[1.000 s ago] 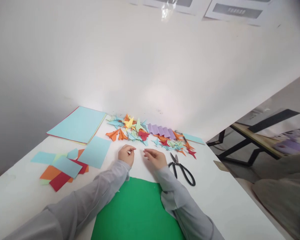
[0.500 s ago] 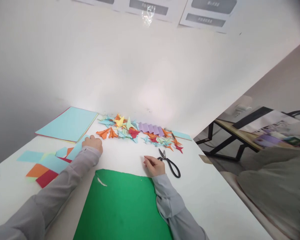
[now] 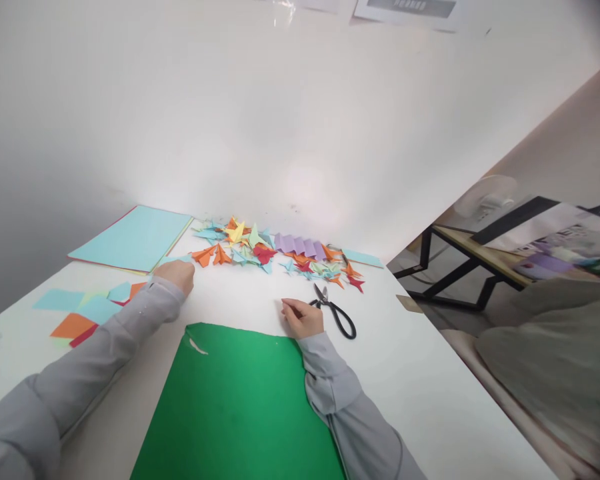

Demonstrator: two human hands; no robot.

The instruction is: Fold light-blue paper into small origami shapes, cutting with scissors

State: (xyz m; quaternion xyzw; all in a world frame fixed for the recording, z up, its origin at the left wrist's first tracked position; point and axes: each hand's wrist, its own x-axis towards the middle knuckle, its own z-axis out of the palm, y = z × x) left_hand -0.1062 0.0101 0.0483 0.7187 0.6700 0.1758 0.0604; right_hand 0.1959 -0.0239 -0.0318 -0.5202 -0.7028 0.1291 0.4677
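My left hand is closed, knuckles up, over the left back of the white table. A light blue paper piece shows just beyond its knuckles and seems to be in its grip; the fingertips are hidden. My right hand rests on the table with fingers curled together and nothing visible in them. Beside it lie black-handled scissors, blades pointing away. A large green sheet lies in front of me, with a small torn slit near its far left corner; my right sleeve covers its right edge.
Folded paper shapes in several colours lie along the back, with a pleated purple strip. At left are loose coloured paper pieces and stacked sheets. A wooden-topped bench with a bag stands beyond the right edge.
The view has tilted slightly down. My left hand has turned, and more light blue paper shows beyond its knuckles. My right hand, the scissors and the green sheet keep their places.
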